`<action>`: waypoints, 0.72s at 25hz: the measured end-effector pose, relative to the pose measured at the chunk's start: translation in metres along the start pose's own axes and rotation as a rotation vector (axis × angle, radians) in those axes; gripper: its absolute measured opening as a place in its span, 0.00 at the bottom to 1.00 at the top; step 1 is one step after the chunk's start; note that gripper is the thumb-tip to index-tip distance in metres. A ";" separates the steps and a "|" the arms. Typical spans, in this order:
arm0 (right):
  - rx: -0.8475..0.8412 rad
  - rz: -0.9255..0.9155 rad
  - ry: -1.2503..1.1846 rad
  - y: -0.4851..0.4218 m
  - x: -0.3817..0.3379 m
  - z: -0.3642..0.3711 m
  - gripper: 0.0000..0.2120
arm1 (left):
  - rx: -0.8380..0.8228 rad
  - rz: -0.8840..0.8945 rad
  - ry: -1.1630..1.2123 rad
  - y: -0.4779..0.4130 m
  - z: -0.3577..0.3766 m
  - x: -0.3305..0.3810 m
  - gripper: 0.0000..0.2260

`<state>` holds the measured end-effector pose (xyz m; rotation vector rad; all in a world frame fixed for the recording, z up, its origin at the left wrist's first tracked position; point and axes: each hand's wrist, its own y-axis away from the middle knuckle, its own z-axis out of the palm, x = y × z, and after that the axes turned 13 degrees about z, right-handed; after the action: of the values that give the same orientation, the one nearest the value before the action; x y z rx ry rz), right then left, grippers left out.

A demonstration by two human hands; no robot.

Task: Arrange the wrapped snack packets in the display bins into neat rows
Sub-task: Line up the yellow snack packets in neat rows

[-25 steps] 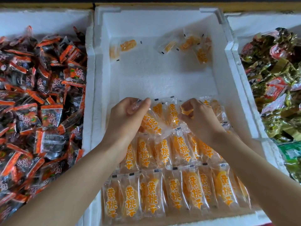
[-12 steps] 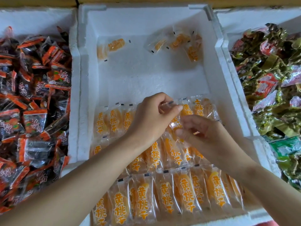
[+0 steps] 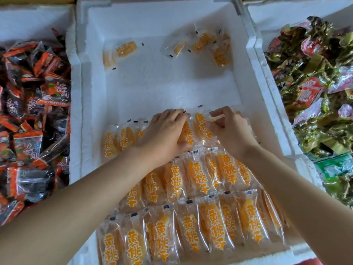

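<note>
- Head view: orange snack packets (image 3: 193, 178) were set side by side in three rows in the near half of the middle foam bin (image 3: 91, 96).
- The gripped packet (image 3: 186, 133), in the far row, was held by the left hand (image 3: 164, 136), with the fingers curled over its far end and the thumb at its near end.
- The pinched packet (image 3: 203, 129), just beside it, was held at its far edge between thumb and forefinger of the right hand (image 3: 231, 132).
- Loose packets (image 3: 202, 43) were scattered at the far end of the same bin, well apart from the rows.
- The left bin (image 3: 38, 22) was heaped with orange-and-black packets (image 3: 34, 111).
- The right bin (image 3: 286, 14) was heaped with gold and green sweets (image 3: 315, 92).
</note>
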<state>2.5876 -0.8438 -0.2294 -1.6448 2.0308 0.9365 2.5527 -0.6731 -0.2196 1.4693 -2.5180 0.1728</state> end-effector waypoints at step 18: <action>0.150 -0.428 0.429 -0.006 -0.013 -0.017 0.13 | 0.149 0.100 -0.074 -0.006 -0.009 -0.007 0.22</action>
<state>2.5990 -0.8471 -0.2108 -2.2105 1.8106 0.2940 2.5624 -0.6687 -0.2125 1.4276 -2.6919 0.3361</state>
